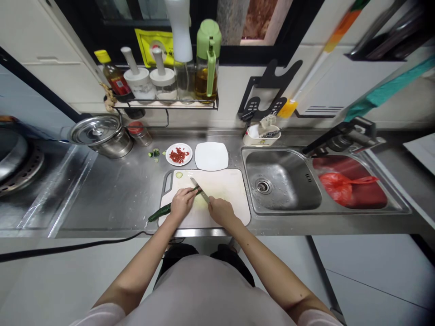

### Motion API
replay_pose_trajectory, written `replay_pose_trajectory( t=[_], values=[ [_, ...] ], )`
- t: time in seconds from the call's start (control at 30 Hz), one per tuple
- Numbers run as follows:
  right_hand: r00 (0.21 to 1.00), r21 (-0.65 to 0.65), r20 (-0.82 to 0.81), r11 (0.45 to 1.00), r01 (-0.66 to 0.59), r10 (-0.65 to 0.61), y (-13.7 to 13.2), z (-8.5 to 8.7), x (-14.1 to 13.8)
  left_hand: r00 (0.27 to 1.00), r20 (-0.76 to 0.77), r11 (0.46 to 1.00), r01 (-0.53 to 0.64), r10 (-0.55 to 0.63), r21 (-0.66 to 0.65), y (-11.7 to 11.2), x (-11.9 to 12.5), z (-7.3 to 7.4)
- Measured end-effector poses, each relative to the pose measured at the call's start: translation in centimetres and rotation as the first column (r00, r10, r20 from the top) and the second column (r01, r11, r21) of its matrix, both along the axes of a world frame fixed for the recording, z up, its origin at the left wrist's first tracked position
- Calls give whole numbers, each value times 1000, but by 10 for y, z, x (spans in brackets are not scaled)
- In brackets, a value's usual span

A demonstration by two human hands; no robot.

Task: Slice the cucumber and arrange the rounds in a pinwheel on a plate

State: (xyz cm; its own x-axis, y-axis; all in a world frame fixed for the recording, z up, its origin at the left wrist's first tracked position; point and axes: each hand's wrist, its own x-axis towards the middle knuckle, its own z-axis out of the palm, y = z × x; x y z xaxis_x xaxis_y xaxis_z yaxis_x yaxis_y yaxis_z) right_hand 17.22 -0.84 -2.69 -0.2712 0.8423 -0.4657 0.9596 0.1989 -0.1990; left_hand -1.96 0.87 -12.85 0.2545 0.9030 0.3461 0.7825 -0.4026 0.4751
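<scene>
A long dark green cucumber [159, 212] lies slantwise over the white cutting board [234, 199], its near end sticking out past the board's left edge. My left hand [182, 202] is closed over the cucumber's middle and presses it down. In my right hand [220, 210] is the handle of a kitchen knife [204, 195]. The blade points up and left and meets the cucumber's far end beside my left fingertips. One pale round cucumber slice [179, 174] rests near the board's top left corner.
Behind the board stand a plate of chopped red pieces [179, 154] and a white square plate [211, 156]. Cucumber scraps [154, 153] lie left of them. A steel pot [102, 135] is farther left. The double sink [283, 181] is on the right, with a red plastic bag [336, 188].
</scene>
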Motion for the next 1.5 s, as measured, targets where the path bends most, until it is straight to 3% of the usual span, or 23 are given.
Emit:
replay_pose_trajectory(
  t=[0.27, 0.53, 0.8, 1.03, 1.27, 1.5],
  values=[
    [1000, 11, -7, 1000, -6, 6, 10, -2, -9, 1000, 21, 1000, -3, 3, -5, 0, 1, 2],
    [1000, -16, 12, 1000, -20, 20, 2, 1, -2, 1000, 22, 1000, -4, 4, -8, 0, 1, 0],
    [1000, 24, -8, 999, -27, 27, 20, -8, -16, 1000, 24, 1000, -6, 6, 4, 0, 0, 2],
    [999, -15, 17, 999, -34, 34, 10, -7, -6, 999, 27, 1000, -18, 18, -7, 0, 1, -1],
    [1000, -2, -1, 1000, -31, 31, 23, -7, -22, 999, 29, 1000, -16, 16, -11, -1, 2, 3],
    [999, 3, 35, 1000, -26, 26, 8, -8, -11, 999, 33, 1000, -18, 19, -18, -1, 2, 0]
  ],
)
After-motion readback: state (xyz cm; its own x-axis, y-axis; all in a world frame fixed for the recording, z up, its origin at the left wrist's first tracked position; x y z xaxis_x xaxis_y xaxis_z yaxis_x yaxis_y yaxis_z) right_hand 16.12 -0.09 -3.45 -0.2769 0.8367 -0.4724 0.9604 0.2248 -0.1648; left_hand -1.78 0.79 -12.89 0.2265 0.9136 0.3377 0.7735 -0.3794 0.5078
